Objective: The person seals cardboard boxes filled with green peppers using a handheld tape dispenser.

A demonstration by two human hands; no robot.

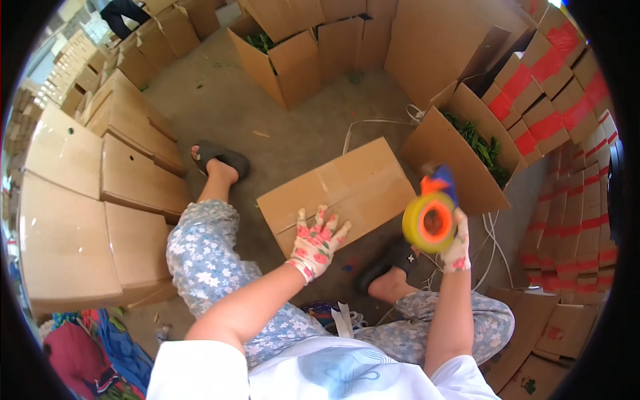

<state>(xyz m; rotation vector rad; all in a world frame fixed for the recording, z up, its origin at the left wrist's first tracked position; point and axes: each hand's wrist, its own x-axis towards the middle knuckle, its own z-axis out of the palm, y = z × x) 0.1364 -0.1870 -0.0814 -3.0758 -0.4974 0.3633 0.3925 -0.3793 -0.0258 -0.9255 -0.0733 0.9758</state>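
A closed cardboard box (353,190) lies on the floor between my legs, with a strip of tape across part of its top seam. My left hand (318,245), in a floral glove, rests on the box's near side with its fingers spread and holds nothing. To the right of the box, my gloved right hand (457,245) is closed on a tape dispenser (433,217) with a yellow roll, an orange core and a blue and orange head. The dispenser is held up in the air; the grip is partly hidden behind the roll.
Open boxes with green leaves stand ahead (297,67) and at the right (460,153). Closed boxes (67,233) line the left. Red-taped boxes (567,113) are stacked at the right. White cords (491,240) lie on the floor. Another person's legs (123,15) show at the top left.
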